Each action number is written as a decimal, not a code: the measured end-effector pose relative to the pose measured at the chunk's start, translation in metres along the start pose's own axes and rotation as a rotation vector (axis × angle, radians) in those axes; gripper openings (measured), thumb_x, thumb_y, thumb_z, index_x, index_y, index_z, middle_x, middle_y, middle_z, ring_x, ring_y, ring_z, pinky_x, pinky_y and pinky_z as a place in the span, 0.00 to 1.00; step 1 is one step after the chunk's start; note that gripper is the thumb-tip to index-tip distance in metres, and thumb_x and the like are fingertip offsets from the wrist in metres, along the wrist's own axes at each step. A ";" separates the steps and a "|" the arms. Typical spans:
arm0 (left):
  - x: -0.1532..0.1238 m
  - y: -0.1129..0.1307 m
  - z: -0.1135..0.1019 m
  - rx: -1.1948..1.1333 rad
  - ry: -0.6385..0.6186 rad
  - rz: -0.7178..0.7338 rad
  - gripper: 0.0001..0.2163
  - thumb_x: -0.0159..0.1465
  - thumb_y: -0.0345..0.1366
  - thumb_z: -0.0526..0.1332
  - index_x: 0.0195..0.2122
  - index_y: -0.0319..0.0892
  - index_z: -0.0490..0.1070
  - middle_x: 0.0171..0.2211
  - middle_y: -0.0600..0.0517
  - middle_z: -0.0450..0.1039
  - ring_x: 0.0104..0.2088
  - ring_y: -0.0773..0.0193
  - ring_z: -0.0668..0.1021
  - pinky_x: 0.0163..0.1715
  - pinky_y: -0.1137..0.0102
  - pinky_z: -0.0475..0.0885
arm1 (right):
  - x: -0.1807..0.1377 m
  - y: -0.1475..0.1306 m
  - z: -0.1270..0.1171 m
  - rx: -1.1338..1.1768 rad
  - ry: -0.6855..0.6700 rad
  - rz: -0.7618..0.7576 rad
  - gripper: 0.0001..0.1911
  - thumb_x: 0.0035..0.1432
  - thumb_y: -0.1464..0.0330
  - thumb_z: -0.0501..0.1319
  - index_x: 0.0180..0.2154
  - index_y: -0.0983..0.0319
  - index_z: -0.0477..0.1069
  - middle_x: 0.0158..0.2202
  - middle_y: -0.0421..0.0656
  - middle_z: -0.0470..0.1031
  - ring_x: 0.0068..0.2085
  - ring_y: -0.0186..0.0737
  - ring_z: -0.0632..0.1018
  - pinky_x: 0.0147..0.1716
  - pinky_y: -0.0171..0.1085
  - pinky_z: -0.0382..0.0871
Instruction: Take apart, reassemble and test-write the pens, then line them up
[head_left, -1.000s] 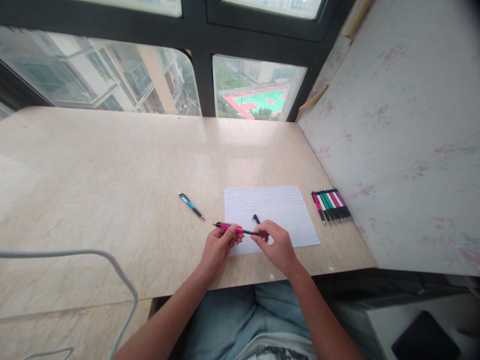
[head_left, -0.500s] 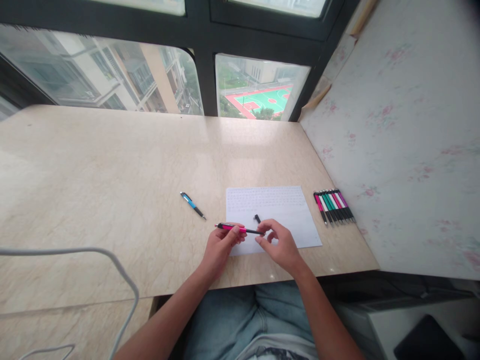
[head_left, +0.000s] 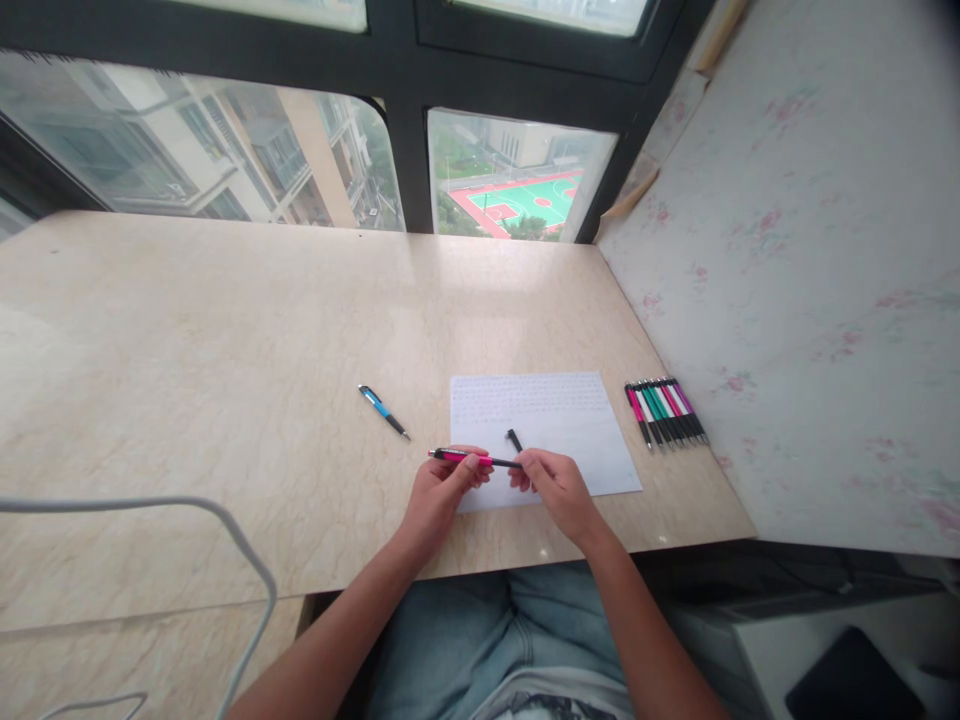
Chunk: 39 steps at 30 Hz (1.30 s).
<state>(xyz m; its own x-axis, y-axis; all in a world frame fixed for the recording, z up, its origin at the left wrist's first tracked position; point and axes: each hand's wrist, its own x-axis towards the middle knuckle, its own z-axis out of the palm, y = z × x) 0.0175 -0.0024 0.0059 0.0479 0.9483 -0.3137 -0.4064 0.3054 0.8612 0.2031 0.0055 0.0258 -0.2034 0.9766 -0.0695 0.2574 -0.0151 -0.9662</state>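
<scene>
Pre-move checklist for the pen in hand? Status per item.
1. Left hand grips the pink and black pen at its pink barrel: ok.
2. Right hand pinches the pen's thin black end: ok.
3. Small black pen part lies loose on the white sheet of paper, just beyond the hands: ok.
4. Pen's thin end seated or pulled out: cannot tell.
5. Blue pen and row of pens lie apart from the hands: ok.

- A beige marble-patterned tabletop [head_left: 225, 330] fills the view and runs up to the window.
- The window [head_left: 409, 160] has a dark frame; apartment blocks [head_left: 225, 150] and a green sports court [head_left: 536, 200] lie far below.
- Pale floral wallpaper [head_left: 810, 280] covers the right wall.
- Soft daylight gleams on the tabletop.
</scene>
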 end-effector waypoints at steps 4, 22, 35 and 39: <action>0.001 0.001 -0.001 0.031 -0.006 0.008 0.12 0.57 0.42 0.68 0.36 0.38 0.79 0.28 0.47 0.79 0.30 0.63 0.77 0.35 0.69 0.70 | 0.000 0.002 0.000 -0.060 0.007 -0.041 0.18 0.65 0.60 0.55 0.27 0.62 0.74 0.25 0.43 0.77 0.29 0.38 0.76 0.30 0.36 0.69; 0.001 0.001 0.000 -0.052 -0.008 -0.034 0.11 0.57 0.41 0.68 0.36 0.38 0.79 0.30 0.48 0.79 0.31 0.65 0.77 0.36 0.70 0.71 | 0.000 0.005 -0.006 -0.131 0.090 -0.130 0.06 0.58 0.66 0.61 0.32 0.60 0.75 0.32 0.43 0.78 0.34 0.40 0.77 0.30 0.35 0.69; 0.006 0.006 -0.003 -0.247 0.092 -0.067 0.11 0.56 0.39 0.70 0.36 0.36 0.78 0.30 0.48 0.78 0.31 0.68 0.77 0.34 0.75 0.72 | 0.000 0.008 -0.029 -0.215 0.314 -0.122 0.07 0.58 0.64 0.60 0.36 0.60 0.74 0.35 0.45 0.77 0.35 0.42 0.77 0.30 0.37 0.72; 0.008 0.007 -0.004 -0.276 0.108 -0.057 0.11 0.56 0.38 0.70 0.36 0.36 0.78 0.31 0.48 0.78 0.30 0.69 0.77 0.33 0.75 0.72 | 0.007 0.026 -0.035 -0.399 0.425 -0.106 0.08 0.59 0.64 0.59 0.36 0.61 0.74 0.34 0.46 0.77 0.33 0.42 0.76 0.27 0.37 0.70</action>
<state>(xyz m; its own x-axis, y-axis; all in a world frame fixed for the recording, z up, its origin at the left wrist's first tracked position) 0.0113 0.0071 0.0076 -0.0133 0.9113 -0.4114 -0.6392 0.3086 0.7044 0.2414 0.0194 0.0087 0.1281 0.9698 0.2074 0.6085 0.0883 -0.7886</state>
